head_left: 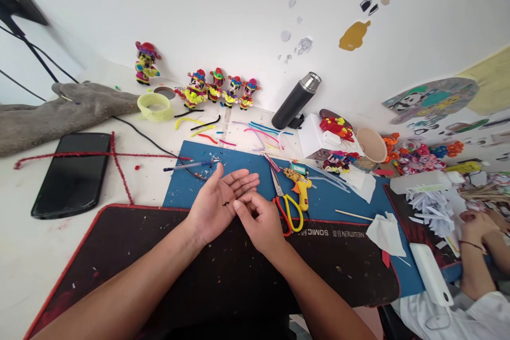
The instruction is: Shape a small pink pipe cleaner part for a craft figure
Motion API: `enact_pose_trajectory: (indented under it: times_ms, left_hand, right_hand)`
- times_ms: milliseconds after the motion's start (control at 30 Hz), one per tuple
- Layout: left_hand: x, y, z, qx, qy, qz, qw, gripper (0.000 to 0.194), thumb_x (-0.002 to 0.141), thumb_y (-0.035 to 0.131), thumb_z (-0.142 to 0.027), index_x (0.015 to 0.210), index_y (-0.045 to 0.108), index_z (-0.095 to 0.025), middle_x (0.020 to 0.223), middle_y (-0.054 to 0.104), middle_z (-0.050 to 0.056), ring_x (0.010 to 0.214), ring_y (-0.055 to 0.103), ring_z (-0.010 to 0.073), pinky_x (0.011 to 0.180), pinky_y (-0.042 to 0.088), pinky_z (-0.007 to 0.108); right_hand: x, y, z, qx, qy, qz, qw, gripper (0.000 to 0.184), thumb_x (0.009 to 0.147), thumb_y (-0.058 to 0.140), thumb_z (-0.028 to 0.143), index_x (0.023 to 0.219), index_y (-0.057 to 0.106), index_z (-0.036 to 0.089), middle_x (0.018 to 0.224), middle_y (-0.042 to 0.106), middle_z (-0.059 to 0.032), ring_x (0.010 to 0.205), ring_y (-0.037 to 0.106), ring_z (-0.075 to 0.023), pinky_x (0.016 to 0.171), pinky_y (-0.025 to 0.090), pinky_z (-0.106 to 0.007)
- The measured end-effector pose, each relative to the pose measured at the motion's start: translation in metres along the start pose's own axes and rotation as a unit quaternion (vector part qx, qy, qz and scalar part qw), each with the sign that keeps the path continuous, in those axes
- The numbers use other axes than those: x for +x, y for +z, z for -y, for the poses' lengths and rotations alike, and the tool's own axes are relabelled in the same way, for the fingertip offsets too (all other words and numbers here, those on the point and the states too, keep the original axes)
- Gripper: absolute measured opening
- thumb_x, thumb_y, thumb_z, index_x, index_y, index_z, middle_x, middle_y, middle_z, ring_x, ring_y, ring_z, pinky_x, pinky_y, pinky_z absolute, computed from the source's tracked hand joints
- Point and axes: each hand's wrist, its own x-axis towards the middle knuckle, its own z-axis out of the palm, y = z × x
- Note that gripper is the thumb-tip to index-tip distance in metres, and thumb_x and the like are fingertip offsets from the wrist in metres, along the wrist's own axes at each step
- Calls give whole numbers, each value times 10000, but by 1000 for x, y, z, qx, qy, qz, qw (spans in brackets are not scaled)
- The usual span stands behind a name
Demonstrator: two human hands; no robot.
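Note:
My left hand (218,201) is held palm up over the dark mat with its fingers stretched out. Tiny black bits (226,203) lie on the palm; they look like short pieces of fuzzy stem. My right hand (261,219) touches the edge of that palm, thumb and index finger brought together. What sits between those fingertips, if anything, is too small to make out. Just right of my hands lie scissors (287,207) with red and yellow handles and a yellow glue gun (299,186). A pen (191,165) rests beyond my left thumb.
Several fuzzy-stem figures (197,87) stand along the wall, with coloured stems (207,127) before them. A black flask (297,101) leans behind. At left are a phone (71,175) and a yellow tape roll (155,107). Another person's hands (476,228) are at far right, beside paper strips.

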Motion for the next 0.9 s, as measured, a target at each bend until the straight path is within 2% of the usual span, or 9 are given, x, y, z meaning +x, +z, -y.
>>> enact_pose_trajectory:
  times_ms: [100, 267, 433, 567, 700, 800, 900]
  left_hand:
    - [-1, 2, -1, 1, -2, -7, 1000, 576, 1071, 429, -556, 983, 767, -98, 1236, 761, 234, 1196, 710, 329, 1117, 508, 432]
    - [-2, 4, -1, 8, -6, -18, 1000, 582, 1078, 412, -554, 968, 768, -107, 1199, 780, 212, 1170, 721, 316, 1090, 526, 421]
    - [-2, 5, 0, 20, -3, -18, 1000, 589, 1080, 400, -560, 968, 769, -115, 1184, 792, 199, 1166, 723, 311, 1095, 523, 421]
    - [-1, 4, 1, 28, -3, -20, 999, 590, 1082, 392, -554, 964, 770, -117, 1177, 796, 198, 1153, 727, 309, 1102, 519, 425]
    - [0, 2, 2, 34, 2, -9, 999, 547, 1063, 460, -557, 976, 773, -116, 1182, 795, 196, 1137, 730, 296, 1111, 514, 416]
    - [0, 1, 3, 43, 6, -4, 999, 513, 1040, 519, -559, 974, 777, -121, 1178, 797, 188, 1143, 725, 295, 1118, 509, 418]
    - [0, 0, 3, 46, 5, -2, 999, 532, 1047, 500, -560, 967, 783, -117, 1174, 797, 187, 1157, 720, 299, 1116, 509, 416]
  right_hand:
    - [1, 1, 0, 0, 1, 2, 1000, 186, 963, 631, 348, 847, 681, 212, 625, 573, 35, 549, 498, -131, 565, 387, -270]
    - [1, 3, -2, 10, 0, 10, 1000, 92, 940, 650, 292, 966, 694, 216, 600, 514, 71, 541, 462, -122, 561, 368, -259]
    - [1, 3, -5, 2, -6, 21, 1000, 86, 948, 645, 279, 967, 699, 215, 595, 489, 79, 535, 447, -116, 564, 357, -257]
    - [1, 3, -6, -18, -20, 24, 999, 81, 941, 651, 256, 974, 714, 217, 609, 512, 74, 550, 478, -117, 591, 380, -256]
    - [1, 2, -5, -40, -34, 29, 998, 95, 943, 644, 247, 973, 730, 218, 615, 540, 67, 560, 509, -119, 608, 396, -255]
    - [1, 2, -4, -47, -32, 30, 998, 98, 944, 643, 251, 972, 730, 215, 614, 551, 64, 560, 521, -120, 605, 399, -254]
    - [2, 3, -5, -46, -23, 29, 998, 95, 947, 634, 259, 963, 715, 212, 619, 580, 58, 552, 528, -123, 590, 393, -256]
